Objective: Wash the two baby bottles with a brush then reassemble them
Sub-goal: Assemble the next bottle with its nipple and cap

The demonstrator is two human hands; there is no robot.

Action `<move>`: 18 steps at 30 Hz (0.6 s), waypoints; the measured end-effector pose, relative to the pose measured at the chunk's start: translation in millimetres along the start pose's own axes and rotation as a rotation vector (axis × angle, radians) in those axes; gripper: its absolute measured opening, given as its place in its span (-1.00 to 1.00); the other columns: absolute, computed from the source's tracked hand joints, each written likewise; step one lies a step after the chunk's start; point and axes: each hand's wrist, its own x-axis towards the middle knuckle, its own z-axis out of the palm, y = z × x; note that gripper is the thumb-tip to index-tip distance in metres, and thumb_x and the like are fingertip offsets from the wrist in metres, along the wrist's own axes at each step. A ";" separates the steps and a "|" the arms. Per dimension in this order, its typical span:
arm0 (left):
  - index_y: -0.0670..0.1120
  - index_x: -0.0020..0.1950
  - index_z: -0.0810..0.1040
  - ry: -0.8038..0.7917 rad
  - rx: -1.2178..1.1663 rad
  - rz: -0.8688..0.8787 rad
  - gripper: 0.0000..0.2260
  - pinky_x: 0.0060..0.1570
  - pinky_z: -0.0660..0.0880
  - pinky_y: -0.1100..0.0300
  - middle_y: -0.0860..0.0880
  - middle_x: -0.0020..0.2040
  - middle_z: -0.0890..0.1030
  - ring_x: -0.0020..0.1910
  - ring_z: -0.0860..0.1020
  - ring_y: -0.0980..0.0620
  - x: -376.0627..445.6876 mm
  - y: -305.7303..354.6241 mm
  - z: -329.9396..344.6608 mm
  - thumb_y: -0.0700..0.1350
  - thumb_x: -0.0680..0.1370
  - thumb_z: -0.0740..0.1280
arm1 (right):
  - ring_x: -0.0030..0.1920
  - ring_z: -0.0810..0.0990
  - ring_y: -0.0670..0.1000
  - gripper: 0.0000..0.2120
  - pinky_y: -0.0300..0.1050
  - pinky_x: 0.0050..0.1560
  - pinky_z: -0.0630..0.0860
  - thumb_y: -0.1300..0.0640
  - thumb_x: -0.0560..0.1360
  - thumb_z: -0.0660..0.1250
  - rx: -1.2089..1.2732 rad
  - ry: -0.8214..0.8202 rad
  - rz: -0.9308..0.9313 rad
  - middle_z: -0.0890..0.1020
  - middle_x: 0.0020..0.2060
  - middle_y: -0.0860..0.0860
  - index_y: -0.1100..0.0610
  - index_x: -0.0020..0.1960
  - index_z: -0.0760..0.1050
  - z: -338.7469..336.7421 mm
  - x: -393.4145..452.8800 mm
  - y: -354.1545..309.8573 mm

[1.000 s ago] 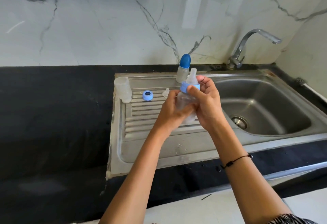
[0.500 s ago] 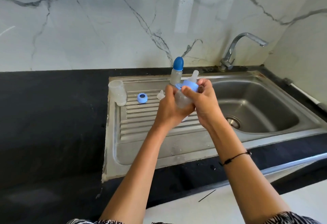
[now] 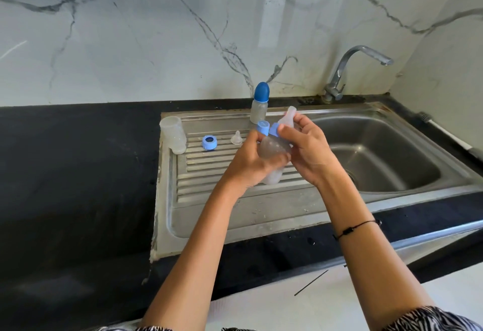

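Left hand (image 3: 251,163) grips a tilted bottle (image 3: 273,150) over the drainboard (image 3: 209,173); right hand (image 3: 308,152) pinches its blue collar (image 3: 274,129).

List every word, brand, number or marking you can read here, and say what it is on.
None can be read.
The bottle gripped by the left hand and right hand shows faint raised dots, too blurred to read.
The capped bottle, empty bottle body and blue ring on the draining board show no legible text.
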 end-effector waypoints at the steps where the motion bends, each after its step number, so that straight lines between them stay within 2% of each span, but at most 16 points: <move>1: 0.03 -0.06 0.33 0.039 0.157 0.000 -0.58 -0.25 0.44 0.22 0.06 -0.16 0.52 -0.21 0.53 0.09 0.3 1.9 0.5 0.08 0.28 0.50 | -0.16 0.62 0.00 -0.80 -0.12 -0.08 0.59 0.30 0.49 0.34 -0.120 0.047 0.008 0.61 -0.17 0.07 0.20 0.09 0.44 1.6 -0.3 0.9; 3: 0.01 0.03 0.29 0.070 0.343 0.027 -0.58 -0.23 0.45 0.16 0.02 -0.09 0.52 -0.14 0.54 0.02 -0.6 3.8 3.1 0.04 0.39 0.49 | -0.14 0.64 0.00 -0.76 -0.13 -0.09 0.57 0.19 0.47 0.38 -0.288 0.112 0.025 0.64 -0.15 0.09 0.24 0.10 0.49 3.7 -2.3 3.9; 6: 0.00 0.07 0.28 0.082 0.359 0.046 -0.59 -0.20 0.48 0.14 0.05 -0.09 0.52 -0.14 0.54 0.04 -2.5 2.6 5.6 0.03 0.42 0.46 | -0.13 0.65 -0.02 -0.65 -0.16 -0.13 0.54 0.00 0.45 0.39 -0.453 0.123 0.028 0.65 -0.14 0.07 0.23 0.10 0.51 1.9 -5.5 1.9; 8: 0.02 0.04 0.30 0.078 0.306 0.012 -0.59 -0.18 0.49 0.13 0.07 -0.12 0.51 -0.16 0.54 0.10 -2.1 1.2 4.9 0.08 0.39 0.48 | -0.10 0.63 -0.06 -0.67 -0.21 -0.12 0.54 -0.07 0.51 0.27 -0.427 0.061 0.032 0.65 -0.12 0.03 0.17 0.09 0.52 -2.1 -8.2 -2.8; 10: 0.07 -0.03 0.33 0.076 0.186 -0.026 -0.56 -0.11 0.52 0.06 0.02 -0.07 0.55 -0.13 0.56 0.08 -0.9 -1.3 4.5 0.15 0.28 0.49 | -0.02 0.61 -0.03 -0.69 -0.15 0.01 0.56 -0.02 0.60 0.13 -0.151 0.027 0.064 0.65 -0.07 0.04 0.16 0.10 0.53 -7.8 -9.2 -8.2; 12: 0.08 -0.07 0.35 0.069 0.058 -0.039 -0.52 -0.10 0.53 0.05 -0.05 -0.03 0.58 -0.12 0.56 0.06 -0.5 -3.5 5.0 0.20 0.15 0.46 | 0.04 0.59 0.06 -0.72 -0.05 0.10 0.53 0.14 0.63 0.09 0.083 0.015 0.077 0.63 0.03 0.13 0.23 0.15 0.51 -13.0 -9.0 -10.7; 15: 0.05 -0.07 0.35 0.029 -0.030 -0.031 -0.50 -0.15 0.53 0.11 -0.10 -0.01 0.58 -0.12 0.55 0.05 1.6 -7.1 7.7 0.20 0.13 0.45 | -0.04 0.62 0.06 -0.74 -0.11 -0.03 0.59 0.32 0.59 0.11 -0.041 0.008 0.049 0.63 0.00 0.15 0.30 0.22 0.46 -13.9 -7.9 -8.8; 16: 0.05 -0.07 0.35 0.024 -0.030 -0.026 -0.51 -0.16 0.53 0.13 -0.11 -0.01 0.58 -0.12 0.56 0.05 2.6 -8.5 8.0 0.19 0.15 0.47 | -0.09 0.62 0.03 -0.74 -0.12 -0.09 0.59 0.32 0.57 0.17 -0.099 0.013 0.048 0.62 -0.04 0.12 0.28 0.25 0.42 -12.8 -7.6 -8.0; 18: 0.05 -0.06 0.35 0.011 -0.024 -0.023 -0.55 -0.15 0.53 0.14 -0.11 0.00 0.58 -0.11 0.56 0.05 4.2 -11.6 8.2 0.13 0.22 0.50 | -0.12 0.63 0.00 -0.59 -0.11 -0.12 0.57 0.25 0.49 0.33 -0.173 -0.010 0.080 0.60 -0.06 0.09 0.19 0.31 0.35 -12.5 -6.4 -6.1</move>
